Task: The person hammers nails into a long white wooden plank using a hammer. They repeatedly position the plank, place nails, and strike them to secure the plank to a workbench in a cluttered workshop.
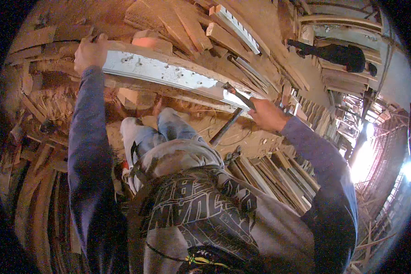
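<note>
A long wooden board (169, 69) with a white-painted face lies across in front of me, sloping down to the right. Dark spots, like nail holes, dot the paint. At its left end my left hand (90, 54) is closed round the wood. My right hand (270, 114) grips the handle of a hammer (238, 95) over the right part of the board. The hammer's dark head is at the painted face; whether it touches is unclear. Wooden blocks (134, 98) are under the board near my knees.
Loose planks (180, 23) and a white slotted strip (235, 29) lie beyond the board. Stacked boards (278, 176) are at the lower right, long timbers (45, 205) at the left. A dark bar (224, 128) slants below the board. Farther right is a dark shape (340, 55), too unclear to name.
</note>
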Demonstrator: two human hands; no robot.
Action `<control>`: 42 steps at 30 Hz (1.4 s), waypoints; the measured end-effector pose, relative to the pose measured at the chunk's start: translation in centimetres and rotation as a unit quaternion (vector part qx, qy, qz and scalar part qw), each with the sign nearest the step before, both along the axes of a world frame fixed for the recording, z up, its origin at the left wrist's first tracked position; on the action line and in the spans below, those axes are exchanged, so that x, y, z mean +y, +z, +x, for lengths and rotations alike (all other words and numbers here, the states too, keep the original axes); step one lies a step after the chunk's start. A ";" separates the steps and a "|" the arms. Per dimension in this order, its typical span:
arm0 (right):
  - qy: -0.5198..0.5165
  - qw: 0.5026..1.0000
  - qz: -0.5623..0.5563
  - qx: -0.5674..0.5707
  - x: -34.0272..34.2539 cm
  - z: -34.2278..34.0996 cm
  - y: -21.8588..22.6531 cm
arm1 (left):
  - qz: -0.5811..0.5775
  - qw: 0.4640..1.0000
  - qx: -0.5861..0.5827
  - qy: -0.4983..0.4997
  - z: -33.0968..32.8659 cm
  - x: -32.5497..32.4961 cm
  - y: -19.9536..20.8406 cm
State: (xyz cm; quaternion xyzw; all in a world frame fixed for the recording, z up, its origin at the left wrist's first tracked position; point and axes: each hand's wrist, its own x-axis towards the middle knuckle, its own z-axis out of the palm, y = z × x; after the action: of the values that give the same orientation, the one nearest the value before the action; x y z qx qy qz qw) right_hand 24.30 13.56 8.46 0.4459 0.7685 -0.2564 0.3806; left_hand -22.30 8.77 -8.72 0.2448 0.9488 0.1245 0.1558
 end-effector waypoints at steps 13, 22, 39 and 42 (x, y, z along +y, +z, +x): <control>-0.314 0.899 0.196 0.236 -9.5 15.9 -9.0 | -0.051 0.998 0.008 -0.047 -2.3 0.2 -1.6; -0.657 0.699 -0.048 0.278 -9.1 27.9 -14.8 | -0.073 0.994 0.048 -0.067 -6.0 0.1 -5.6; -0.760 0.515 -0.214 0.335 -8.6 32.3 -16.1 | -0.101 0.983 0.077 -0.130 -5.8 0.1 -4.9; -0.756 0.504 -0.216 0.357 -8.5 32.3 -16.3 | -0.079 0.990 0.056 -0.104 -6.7 -0.1 -6.2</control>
State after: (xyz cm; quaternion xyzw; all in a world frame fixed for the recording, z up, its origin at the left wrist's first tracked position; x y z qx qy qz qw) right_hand 56.63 5.04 -7.88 0.6316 0.1304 -0.7426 -0.1804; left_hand -29.02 8.67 -14.87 0.3357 0.9323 0.0185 0.1337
